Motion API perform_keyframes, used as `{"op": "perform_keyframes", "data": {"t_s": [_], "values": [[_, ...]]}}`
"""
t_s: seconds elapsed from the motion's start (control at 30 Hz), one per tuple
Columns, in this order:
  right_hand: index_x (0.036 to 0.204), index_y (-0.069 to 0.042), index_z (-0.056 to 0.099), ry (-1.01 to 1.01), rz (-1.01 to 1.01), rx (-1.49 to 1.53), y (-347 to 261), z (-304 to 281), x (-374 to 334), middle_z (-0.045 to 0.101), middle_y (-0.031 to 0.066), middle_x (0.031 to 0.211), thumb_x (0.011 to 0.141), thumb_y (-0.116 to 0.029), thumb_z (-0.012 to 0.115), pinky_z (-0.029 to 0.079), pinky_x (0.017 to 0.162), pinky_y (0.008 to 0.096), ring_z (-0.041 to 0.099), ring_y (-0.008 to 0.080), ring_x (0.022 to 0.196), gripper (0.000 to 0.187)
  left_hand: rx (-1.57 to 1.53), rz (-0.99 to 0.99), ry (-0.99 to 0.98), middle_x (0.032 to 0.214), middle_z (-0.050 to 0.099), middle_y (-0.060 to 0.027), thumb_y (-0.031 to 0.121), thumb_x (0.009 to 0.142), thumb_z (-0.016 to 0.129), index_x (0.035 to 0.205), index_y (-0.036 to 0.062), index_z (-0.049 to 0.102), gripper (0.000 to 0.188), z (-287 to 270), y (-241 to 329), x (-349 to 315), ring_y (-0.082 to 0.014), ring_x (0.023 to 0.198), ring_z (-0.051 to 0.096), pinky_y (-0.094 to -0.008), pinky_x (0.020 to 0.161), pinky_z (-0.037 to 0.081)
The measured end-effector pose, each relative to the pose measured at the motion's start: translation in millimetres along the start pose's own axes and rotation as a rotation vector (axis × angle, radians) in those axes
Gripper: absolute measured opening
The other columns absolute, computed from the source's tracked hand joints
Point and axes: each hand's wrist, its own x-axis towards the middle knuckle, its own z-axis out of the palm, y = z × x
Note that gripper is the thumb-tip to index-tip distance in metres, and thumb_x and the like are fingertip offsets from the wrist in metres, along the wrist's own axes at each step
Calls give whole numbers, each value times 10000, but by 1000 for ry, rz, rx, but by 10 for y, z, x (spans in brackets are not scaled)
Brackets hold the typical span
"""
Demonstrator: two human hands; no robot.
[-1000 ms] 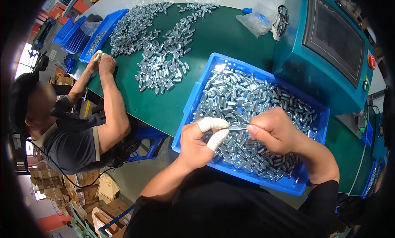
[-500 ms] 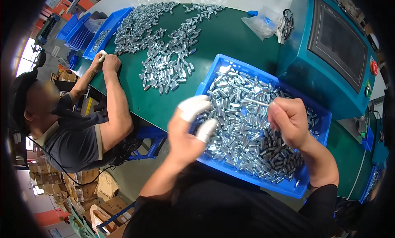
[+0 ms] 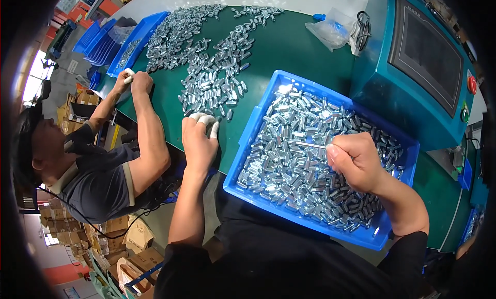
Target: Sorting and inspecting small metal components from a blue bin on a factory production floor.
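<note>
My right hand (image 3: pixel 354 162) is closed round a thin metal rod (image 3: pixel 311 144), which points left over a blue tray (image 3: pixel 240 188). Beneath it, the tray holds many shiny hexagonal metal sleeves (image 3: pixel 289 159). My left hand (image 3: pixel 199 144), with white finger covers on its tips, reaches to the near edge of a loose pile of similar metal sleeves (image 3: pixel 209 84) on the green table. Its fingers are bent down close together at the pile, and whatever lies under the fingertips is hidden.
A teal machine (image 3: pixel 382 87) with a dark screen stands right of the tray. A clear plastic bag (image 3: pixel 328 34) and a dark cable (image 3: pixel 363 33) lie behind. At left a co-worker (image 3: pixel 98 180) works by a second blue tray (image 3: pixel 137 43); cartons (image 3: pixel 70 229) are stacked on the floor.
My left hand has moved left from above the tray's left side to the pile on the table. My right hand still holds the rod, now slightly lower and further left.
</note>
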Motion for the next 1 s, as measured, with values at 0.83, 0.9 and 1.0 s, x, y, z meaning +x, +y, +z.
{"op": "perform_keyframes", "data": {"t_s": [0.83, 0.9, 1.0], "values": [[673, -37, 590, -113, -66, -61, 90, 132, -2, 553, 88, 592, 931, -79, 562, 425, 496, 360, 556, 266, 508, 263, -1574, -584, -365, 989, 720, -92, -69, 905, 674, 1064, 3, 636, 179, -253, 1185, -383, -115, 835, 678, -260, 768, 565], [647, -40, 504, -101, -54, -37, 66, 124, 5, 481, 116, 564, 942, -106, 590, 393, 492, 406, 513, 314, 496, 314, -1560, -541, -361, 983, 720, -91, -64, 904, 682, 1061, 1, 639, 176, -255, 1220, -389, -114, 837, 678, -256, 764, 563], [685, -44, 575, -162, -78, -60, 80, 157, -7, 532, 98, 606, 906, -97, 605, 419, 504, 383, 543, 299, 538, 229, -1537, -516, -412, 974, 721, -90, -50, 905, 694, 1057, -2, 648, 165, -275, 1254, -387, -111, 819, 678, -253, 738, 564]]}}
